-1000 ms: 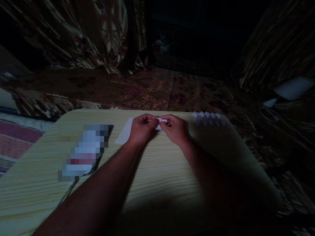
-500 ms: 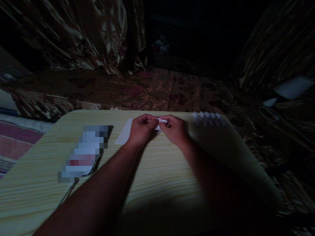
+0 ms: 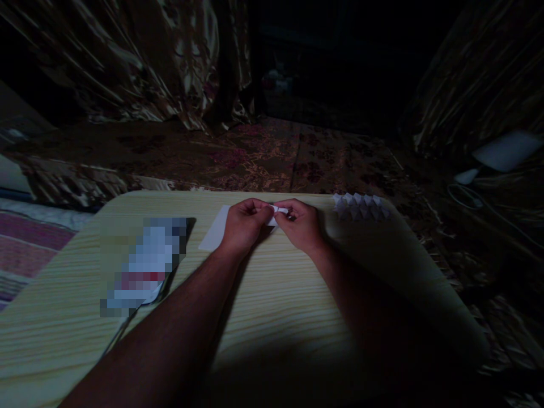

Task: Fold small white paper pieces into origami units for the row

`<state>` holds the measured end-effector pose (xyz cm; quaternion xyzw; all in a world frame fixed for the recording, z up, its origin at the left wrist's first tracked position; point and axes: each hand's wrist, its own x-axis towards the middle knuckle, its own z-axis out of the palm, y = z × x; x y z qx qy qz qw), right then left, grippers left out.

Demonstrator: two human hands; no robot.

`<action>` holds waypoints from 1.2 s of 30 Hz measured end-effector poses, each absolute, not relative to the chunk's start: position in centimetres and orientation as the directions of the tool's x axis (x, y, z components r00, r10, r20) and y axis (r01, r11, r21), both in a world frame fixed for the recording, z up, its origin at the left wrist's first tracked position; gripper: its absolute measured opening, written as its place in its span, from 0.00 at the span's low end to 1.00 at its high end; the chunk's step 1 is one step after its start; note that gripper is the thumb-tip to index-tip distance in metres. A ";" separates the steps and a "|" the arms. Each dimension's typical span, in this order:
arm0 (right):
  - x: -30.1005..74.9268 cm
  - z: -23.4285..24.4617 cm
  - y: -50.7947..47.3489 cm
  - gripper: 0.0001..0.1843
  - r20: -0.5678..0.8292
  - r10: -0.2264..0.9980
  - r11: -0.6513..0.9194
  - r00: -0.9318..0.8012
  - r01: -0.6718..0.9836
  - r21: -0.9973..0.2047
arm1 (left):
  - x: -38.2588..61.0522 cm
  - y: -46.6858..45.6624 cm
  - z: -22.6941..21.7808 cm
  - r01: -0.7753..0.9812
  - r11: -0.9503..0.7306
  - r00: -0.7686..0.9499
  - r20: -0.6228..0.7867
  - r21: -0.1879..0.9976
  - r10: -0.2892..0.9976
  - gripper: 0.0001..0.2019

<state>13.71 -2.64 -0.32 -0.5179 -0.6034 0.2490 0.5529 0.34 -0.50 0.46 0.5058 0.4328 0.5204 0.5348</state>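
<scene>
My left hand (image 3: 244, 224) and my right hand (image 3: 301, 224) meet over the far middle of a pale wooden table (image 3: 272, 317). Both pinch a small white folded paper piece (image 3: 277, 212) between their fingertips; most of it is hidden by the fingers. Under and to the left of my left hand lies a flat white paper sheet (image 3: 215, 228). A cluster of several small folded white paper pieces (image 3: 360, 205) sits at the table's far right corner, a hand's width from my right hand.
A blurred-out flat object (image 3: 147, 263) lies on the table's left part. Patterned dark fabric (image 3: 255, 153) covers the floor beyond the table. A white object with a cable (image 3: 501, 153) lies at the far right. The room is dim.
Both hands stay in place on the small paper piece; only the fingertips shift slightly.
</scene>
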 end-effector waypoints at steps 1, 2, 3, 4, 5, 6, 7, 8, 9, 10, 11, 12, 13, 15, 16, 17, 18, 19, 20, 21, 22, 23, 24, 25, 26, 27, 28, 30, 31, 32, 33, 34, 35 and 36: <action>13.7 -0.3 -2.7 0.10 0.409 0.900 0.339 0.149 0.349 -0.874 | 0.3 -0.5 0.5 -0.115 -0.052 0.080 0.061 0.992 0.995 0.11; 13.7 -0.3 -2.7 0.10 0.410 0.900 0.341 0.149 0.346 -0.874 | 0.3 -0.5 0.5 -0.113 -0.045 0.080 0.054 0.993 0.995 0.11; 13.6 -0.4 -2.6 0.10 0.411 0.900 0.343 0.149 0.342 -0.875 | 0.4 -0.5 0.5 -0.111 -0.042 0.079 0.051 0.993 0.996 0.10; 13.6 -0.4 -2.6 0.10 0.411 0.899 0.345 0.149 0.335 -0.877 | 0.4 -0.5 0.5 -0.114 -0.040 0.080 0.050 0.993 0.996 0.10; 13.6 -0.5 -2.5 0.10 0.409 0.900 0.346 0.149 0.322 -0.881 | 0.4 -0.4 0.4 -0.120 -0.039 0.082 0.050 0.992 0.995 0.10; 13.6 -0.6 -2.4 0.10 0.403 0.902 0.347 0.153 0.298 -0.889 | 0.4 -0.4 0.4 -0.129 -0.041 0.085 0.053 0.991 0.995 0.10; 13.6 -0.7 -2.3 0.10 0.394 0.906 0.346 0.159 0.260 -0.901 | 0.4 -0.4 0.3 -0.138 -0.045 0.087 0.057 0.989 0.995 0.10; 13.6 -0.7 -2.2 0.11 0.379 0.911 0.342 0.164 0.216 -0.915 | 0.4 -0.4 0.3 -0.144 -0.051 0.088 0.064 0.988 0.994 0.10; 13.7 -0.7 -2.0 0.12 0.360 0.917 0.334 0.172 0.163 -0.928 | 0.4 -0.4 0.3 -0.144 -0.059 0.088 0.072 0.988 0.994 0.10; 13.7 -0.7 -1.9 0.11 0.338 0.926 0.319 0.167 0.130 -0.939 | 0.4 -0.4 0.3 -0.140 -0.070 0.085 0.082 0.988 0.993 0.10; 13.8 -0.7 -1.9 0.10 0.317 0.935 0.301 0.158 0.116 -0.947 | 0.4 -0.4 0.3 -0.133 -0.080 0.085 0.092 0.988 0.992 0.10; 13.9 -0.6 -1.8 0.09 0.301 0.941 0.286 0.155 0.110 -0.952 | 0.4 -0.4 0.3 -0.126 -0.088 0.086 0.099 0.988 0.991 0.10; 13.9 -0.5 -1.8 0.08 0.289 0.945 0.274 0.152 0.113 -0.955 | 0.4 -0.4 0.3 -0.120 -0.095 0.087 0.105 0.988 0.991 0.11; 14.0 -0.4 -1.8 0.08 0.275 0.949 0.257 0.154 0.128 -0.958 | 0.4 -0.5 0.4 -0.112 -0.102 0.088 0.113 0.988 0.990 0.11; 14.1 -0.4 -1.8 0.08 0.270 0.950 0.250 0.154 0.137 -0.958 | 0.4 -0.5 0.4 -0.109 -0.104 0.088 0.114 0.989 0.990 0.11; 14.1 -0.4 -1.8 0.08 0.266 0.952 0.245 0.153 0.144 -0.959 | 0.4 -0.5 0.4 -0.106 -0.103 0.089 0.113 0.989 0.990 0.11; 14.1 -0.5 -1.7 0.08 0.263 0.953 0.241 0.149 0.148 -0.959 | 0.4 -0.5 0.4 -0.105 -0.101 0.089 0.110 0.989 0.990 0.11; 14.1 -0.6 -1.7 0.08 0.262 0.954 0.240 0.145 0.150 -0.959 | 0.4 -0.6 0.4 -0.105 -0.097 0.091 0.107 0.990 0.990 0.11; 14.1 -0.6 -1.7 0.08 0.264 0.954 0.243 0.142 0.148 -0.959 | 0.4 -0.6 0.4 -0.106 -0.093 0.094 0.103 0.990 0.990 0.11; 14.1 -0.7 -1.7 0.08 0.270 0.952 0.250 0.141 0.145 -0.957 | 0.4 -0.6 0.4 -0.107 -0.091 0.096 0.101 0.990 0.990 0.11; 14.1 -0.8 -1.7 0.08 0.277 0.951 0.257 0.140 0.141 -0.956 | 0.4 -0.6 0.5 -0.107 -0.091 0.098 0.102 0.990 0.990 0.11; 14.1 -0.8 -1.7 0.08 0.280 0.950 0.261 0.140 0.138 -0.955 | 0.4 -0.6 0.5 -0.105 -0.094 0.099 0.104 0.990 0.990 0.11; 14.1 -0.8 -1.7 0.08 0.279 0.950 0.261 0.138 0.137 -0.956 | 0.4 -0.7 0.5 -0.104 -0.096 0.100 0.106 0.990 0.989 0.11; 14.1 -0.8 -1.7 0.08 0.275 0.952 0.257 0.137 0.137 -0.957 | 0.4 -0.7 0.5 -0.104 -0.097 0.099 0.107 0.990 0.989 0.11; 14.1 -0.8 -1.7 0.08 0.271 0.953 0.252 0.137 0.138 -0.958 | 0.4 -0.7 0.5 -0.104 -0.097 0.100 0.107 0.990 0.989 0.11; 14.1 -0.8 -1.7 0.08 0.266 0.954 0.247 0.139 0.139 -0.959 | 0.4 -0.7 0.5 -0.106 -0.096 0.100 0.106 0.990 0.989 0.12; 14.1 -0.7 -1.7 0.08 0.264 0.954 0.245 0.140 0.140 -0.959 | 0.5 -0.7 0.5 -0.108 -0.095 0.101 0.106 0.990 0.989 0.12; 14.1 -0.7 -1.7 0.07 0.267 0.953 0.248 0.142 0.137 -0.959 | 0.5 -0.7 0.5 -0.108 -0.097 0.103 0.108 0.989 0.989 0.11; 14.1 -0.7 -1.7 0.07 0.271 0.952 0.253 0.141 0.133 -0.958 | 0.5 -0.7 0.6 -0.107 -0.097 0.103 0.108 0.989 0.989 0.11; 14.1 -0.7 -1.7 0.06 0.276 0.951 0.259 0.137 0.126 -0.958 | 0.4 -0.7 0.6 -0.106 -0.097 0.103 0.107 0.990 0.989 0.11; 14.1 -0.7 -1.7 0.06 0.281 0.950 0.266 0.134 0.119 -0.957 | 0.4 -0.7 0.6 -0.104 -0.095 0.102 0.106 0.990 0.989 0.10; 14.1 -0.7 -1.7 0.06 0.286 0.949 0.273 0.132 0.112 -0.956 | 0.4 -0.7 0.6 -0.104 -0.093 0.102 0.103 0.990 0.989 0.10; 14.1 -0.7 -1.7 0.05 0.288 0.948 0.275 0.133 0.107 -0.955 | 0.4 -0.7 0.6 -0.105 -0.090 0.104 0.101 0.990 0.989 0.10; 14.1 -0.7 -1.7 0.05 0.288 0.948 0.275 0.136 0.106 -0.956 | 0.4 -0.7 0.6 -0.107 -0.089 0.104 0.100 0.990 0.990 0.10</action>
